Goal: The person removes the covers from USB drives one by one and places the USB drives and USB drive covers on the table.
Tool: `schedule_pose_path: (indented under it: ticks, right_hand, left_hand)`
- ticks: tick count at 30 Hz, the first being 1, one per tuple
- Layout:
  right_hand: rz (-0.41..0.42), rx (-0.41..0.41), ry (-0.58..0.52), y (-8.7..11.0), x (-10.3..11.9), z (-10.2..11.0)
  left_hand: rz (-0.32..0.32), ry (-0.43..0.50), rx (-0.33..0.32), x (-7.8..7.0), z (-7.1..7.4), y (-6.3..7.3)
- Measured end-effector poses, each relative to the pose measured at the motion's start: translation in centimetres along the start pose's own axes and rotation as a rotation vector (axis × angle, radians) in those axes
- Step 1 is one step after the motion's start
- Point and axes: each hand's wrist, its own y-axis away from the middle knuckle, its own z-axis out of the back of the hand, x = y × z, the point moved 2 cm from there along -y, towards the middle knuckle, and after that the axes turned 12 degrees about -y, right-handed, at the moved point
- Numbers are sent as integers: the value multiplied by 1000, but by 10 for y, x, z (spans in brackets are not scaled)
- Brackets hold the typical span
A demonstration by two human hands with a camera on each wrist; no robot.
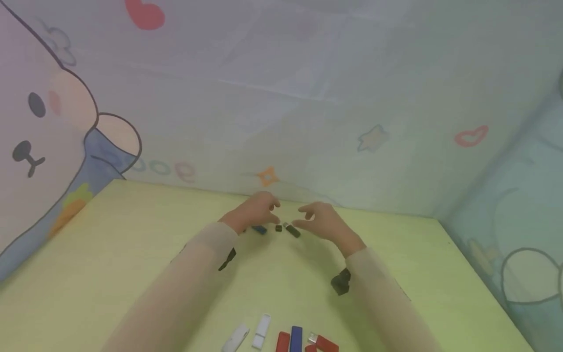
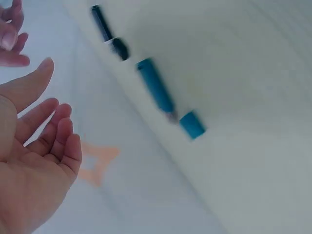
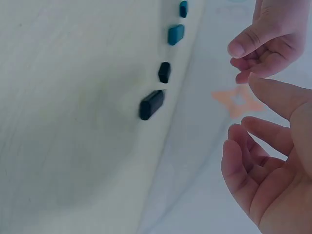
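Note:
Near the table's far edge, my left hand [image 1: 255, 210] and right hand [image 1: 325, 222] hover with fingers loosely bent, facing each other and holding nothing. Below the gap between them lie a black USB stick [image 1: 292, 230] and its separate black cap [image 1: 279, 228]. A blue USB stick [image 2: 156, 87] lies under my left hand, partly hidden by it in the head view. Its blue cap [image 2: 192, 125] sits just off the metal plug. In the right wrist view the black stick [image 3: 151, 105], black cap [image 3: 165, 72] and blue pieces form a row along the edge.
At the near side of the yellowish table [image 1: 272, 288] lie white USB sticks [image 1: 261, 331], a blue one [image 1: 296, 338] and red ones, one red stick [image 1: 326, 343] with its plug bare. A printed cloth wall [image 1: 308, 122] rises behind the far edge.

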Motion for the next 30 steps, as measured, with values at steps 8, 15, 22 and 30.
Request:
schedule_pose_path:
  ticks: [8,15,22,30]
  right_hand:
    - [88,27,7,33,25,17]
    - [214,68,-17,60,50,12]
    - [359,139,-38,74,72,-3]
    - [458,234,-47,80,82,-28]
  left_hand:
    - [-21,8,-83,-5,34,37]
    - [-52,-3,-164,-19,39,88]
    - [-53,36,-155,-35,33,141]
    - [58,149,-137,-42,16,184]
